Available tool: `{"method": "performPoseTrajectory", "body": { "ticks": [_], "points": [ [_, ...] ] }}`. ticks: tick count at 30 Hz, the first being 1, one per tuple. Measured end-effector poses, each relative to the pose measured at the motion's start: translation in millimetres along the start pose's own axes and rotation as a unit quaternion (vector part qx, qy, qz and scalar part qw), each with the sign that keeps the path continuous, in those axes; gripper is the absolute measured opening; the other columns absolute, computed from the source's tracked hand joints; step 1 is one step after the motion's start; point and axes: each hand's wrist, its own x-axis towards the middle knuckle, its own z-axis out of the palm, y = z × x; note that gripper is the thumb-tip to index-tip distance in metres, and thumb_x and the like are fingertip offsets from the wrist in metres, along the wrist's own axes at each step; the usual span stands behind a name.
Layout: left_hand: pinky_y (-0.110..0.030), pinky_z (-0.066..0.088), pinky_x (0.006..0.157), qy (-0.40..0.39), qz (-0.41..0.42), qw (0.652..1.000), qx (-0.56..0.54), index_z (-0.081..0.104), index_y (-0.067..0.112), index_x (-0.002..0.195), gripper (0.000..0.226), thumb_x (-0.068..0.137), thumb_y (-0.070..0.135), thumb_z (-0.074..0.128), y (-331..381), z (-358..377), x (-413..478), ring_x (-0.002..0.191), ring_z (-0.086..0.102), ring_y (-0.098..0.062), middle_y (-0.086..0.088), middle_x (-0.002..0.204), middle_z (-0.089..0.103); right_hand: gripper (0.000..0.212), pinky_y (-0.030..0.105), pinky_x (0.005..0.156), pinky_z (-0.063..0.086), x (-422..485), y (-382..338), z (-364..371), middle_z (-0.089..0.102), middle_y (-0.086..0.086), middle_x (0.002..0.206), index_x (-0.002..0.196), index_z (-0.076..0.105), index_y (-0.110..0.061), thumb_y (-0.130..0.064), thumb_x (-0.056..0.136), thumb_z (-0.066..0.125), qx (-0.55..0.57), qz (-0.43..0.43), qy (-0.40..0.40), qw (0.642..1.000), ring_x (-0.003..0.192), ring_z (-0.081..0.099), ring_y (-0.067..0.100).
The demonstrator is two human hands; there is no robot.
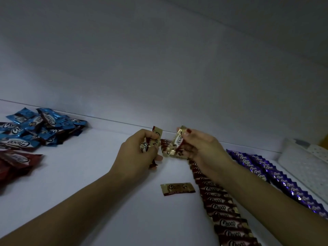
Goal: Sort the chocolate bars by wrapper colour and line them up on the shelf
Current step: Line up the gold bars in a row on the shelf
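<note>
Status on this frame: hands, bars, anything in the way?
Left hand and right hand each gripping gold bars. Loose gold bar on shelf beside brown row. Blue pile and red pile unsorted, far left. Nothing blocking.

A white perforated tray [301, 167] lay at the far right, against the plain white wall [159, 59], a yellow object [324, 142] just behind it.
</note>
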Motion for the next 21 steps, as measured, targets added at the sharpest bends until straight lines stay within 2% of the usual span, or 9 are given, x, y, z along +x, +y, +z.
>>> {"method": "performPoseTrajectory", "body": {
  "ticks": [3, 5, 8, 12, 16, 18, 20, 21],
  "points": [
    [-0.025, 0.056, 0.052, 0.004, -0.002, 1.0, 0.011, 0.059, 0.021, 0.097, 0.017, 0.094, 0.005, 0.055, 0, 0, -1, 0.069, 0.071, -0.015, 0.002, 0.098, 0.066, 0.013, 0.017, 0.069, 0.054, 5, -4, -11, 0.074, -0.002, 0.086, 0.092, 0.072, -0.02, -0.011, 0.083, 0.068, -0.193, -0.104, 0.005, 0.976, 0.08, 0.07, 0.01],
    [-0.024, 0.055, 0.051, 0.004, -0.001, 1.0, 0.018, 0.059, 0.023, 0.095, 0.018, 0.094, 0.005, 0.054, 0, 1, -1, 0.068, 0.071, -0.014, 0.003, 0.096, 0.066, 0.009, 0.021, 0.067, 0.056, 8, 0, -13, 0.074, 0.003, 0.08, 0.086, 0.072, -0.015, -0.01, 0.078, 0.074, -0.282, -0.108, -0.013, 0.953, 0.073, 0.069, 0.016],
    [-0.024, 0.056, 0.05, 0.001, 0.005, 0.999, 0.036, 0.058, 0.024, 0.095, 0.019, 0.094, 0.006, 0.054, 1, 2, -1, 0.067, 0.07, -0.012, 0.004, 0.097, 0.065, 0.008, 0.028, 0.073, 0.055, 17, 4, -12, 0.073, 0.006, 0.083, 0.087, 0.074, -0.02, -0.015, 0.081, 0.073, -0.383, -0.11, -0.035, 0.916, 0.074, 0.067, 0.021],
    [-0.025, 0.056, 0.05, 0.013, 0.008, 0.999, 0.042, 0.058, 0.024, 0.096, 0.02, 0.094, 0.005, 0.053, 0, 2, 0, 0.065, 0.07, -0.012, 0.003, 0.098, 0.065, 0.015, 0.019, 0.079, 0.052, 30, 1, -5, 0.072, -0.004, 0.094, 0.098, 0.074, -0.015, -0.012, 0.085, 0.068, -0.437, -0.119, -0.08, 0.888, 0.083, 0.066, 0.005],
    [-0.027, 0.057, 0.05, 0.018, 0.01, 0.999, 0.047, 0.059, 0.022, 0.098, 0.017, 0.094, 0.006, 0.054, -2, 3, 0, 0.064, 0.07, -0.013, 0.002, 0.094, 0.065, 0.014, 0.021, 0.079, 0.052, 37, 1, -1, 0.072, -0.003, 0.096, 0.097, 0.075, -0.016, -0.012, 0.085, 0.068, -0.481, -0.121, -0.096, 0.863, 0.084, 0.066, 0.007],
    [-0.026, 0.056, 0.049, 0.017, 0.01, 0.999, 0.05, 0.058, 0.022, 0.099, 0.016, 0.094, 0.007, 0.054, -2, 3, 0, 0.062, 0.069, -0.012, 0.002, 0.091, 0.066, 0.015, 0.016, 0.079, 0.05, 40, 1, -3, 0.072, -0.006, 0.099, 0.099, 0.074, -0.018, -0.013, 0.086, 0.067, -0.504, -0.131, -0.097, 0.848, 0.085, 0.065, 0.003],
    [-0.023, 0.054, 0.047, 0.018, 0.009, 0.998, 0.051, 0.058, 0.023, 0.099, 0.016, 0.095, 0.009, 0.054, -2, 2, 0, 0.06, 0.068, -0.01, 0.003, 0.091, 0.066, 0.015, 0.01, 0.078, 0.047, 40, -1, -7, 0.071, -0.009, 0.098, 0.099, 0.074, -0.021, -0.016, 0.086, 0.068, -0.503, -0.137, -0.091, 0.848, 0.085, 0.063, -0.003],
    [-0.022, 0.054, 0.046, 0.02, 0.008, 0.998, 0.052, 0.057, 0.024, 0.099, 0.016, 0.095, 0.009, 0.054, -2, 1, 1, 0.059, 0.068, -0.01, 0.004, 0.092, 0.065, 0.014, 0.012, 0.079, 0.048, 40, -1, -9, 0.071, -0.01, 0.097, 0.097, 0.074, -0.022, -0.019, 0.085, 0.069, -0.503, -0.135, -0.09, 0.849, 0.084, 0.063, -0.003]
  ]
}}
